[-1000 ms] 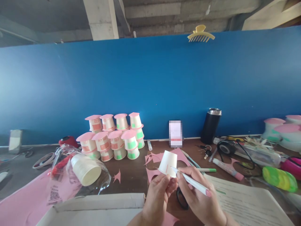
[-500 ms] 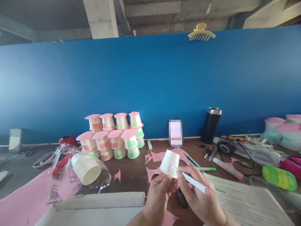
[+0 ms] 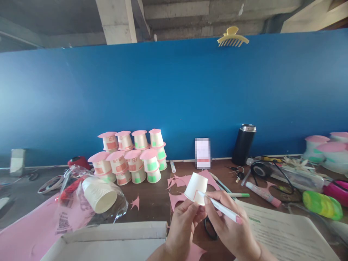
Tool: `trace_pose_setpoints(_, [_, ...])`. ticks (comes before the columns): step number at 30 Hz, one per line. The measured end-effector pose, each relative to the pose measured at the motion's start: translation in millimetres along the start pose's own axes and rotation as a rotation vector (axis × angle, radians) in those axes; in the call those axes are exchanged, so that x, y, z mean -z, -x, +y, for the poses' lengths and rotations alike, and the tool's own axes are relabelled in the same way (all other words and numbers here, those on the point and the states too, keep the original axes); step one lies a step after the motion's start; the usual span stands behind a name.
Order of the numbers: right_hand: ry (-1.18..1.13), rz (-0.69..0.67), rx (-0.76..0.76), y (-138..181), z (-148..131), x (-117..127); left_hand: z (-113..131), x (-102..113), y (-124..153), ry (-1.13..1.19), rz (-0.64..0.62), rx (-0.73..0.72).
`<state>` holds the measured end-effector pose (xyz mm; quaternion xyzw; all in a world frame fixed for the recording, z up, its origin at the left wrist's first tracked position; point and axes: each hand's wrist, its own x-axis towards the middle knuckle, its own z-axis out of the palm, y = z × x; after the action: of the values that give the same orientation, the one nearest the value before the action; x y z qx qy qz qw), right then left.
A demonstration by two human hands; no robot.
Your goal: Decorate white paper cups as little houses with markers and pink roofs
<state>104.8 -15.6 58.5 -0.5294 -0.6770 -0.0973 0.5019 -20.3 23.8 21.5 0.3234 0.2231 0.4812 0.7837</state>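
Observation:
My left hand point(image 3: 185, 224) grips the rim of a white paper cup point(image 3: 196, 184), which is upside down and slightly tilted. A white marker point(image 3: 223, 207) with a pink end is held like a pen in my right hand point(image 3: 233, 224). Its tip touches the cup's side, where a short reddish line shows. Pink paper scraps point(image 3: 176, 197) lie under and behind the cup. Black scissor handles point(image 3: 210, 229) are partly hidden below my hands.
Stacked paper cups with pink roofs point(image 3: 133, 159) stand back left. Nearer are bagged cups point(image 3: 100, 194) and a white box point(image 3: 114, 232). On the right are a black bottle point(image 3: 244, 145), a printed sheet point(image 3: 290, 232), a glue stick point(image 3: 263, 194) and a green-capped marker point(image 3: 239, 195).
Almost nothing differs. Both hands keep their hold on the cup and marker, and the marker's pink end has shifted very slightly left.

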Motion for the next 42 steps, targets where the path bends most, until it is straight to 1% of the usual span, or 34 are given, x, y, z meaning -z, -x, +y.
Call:
trace_pose_setpoints(12, [-0.003, -0.003, -0.005, 0.3, -0.2, 1.2, 0.3, -0.4, 1.0, 0.014, -0.013, -0.003])
trace_pose_setpoints(22, [0.006, -0.002, -0.008, 0.6, 0.8, -0.1, -0.8, 0.7, -1.0, 0.021, 0.012, -0.002])
trace_pose_setpoints(29, [0.005, -0.022, -0.033, 1.6, 0.3, 2.3, 0.2, -0.1, 0.0, 0.031, 0.017, 0.004])
trace_pose_setpoints(34, [0.006, -0.017, -0.025, 0.7, -0.1, 1.6, 1.1, -0.5, 0.4, 0.041, 0.013, 0.001])
trace_pose_setpoints(42, [0.003, -0.01, -0.046, 2.6, 1.0, 1.0, 0.0, 0.7, -0.3, 0.084, 0.05, 0.002])
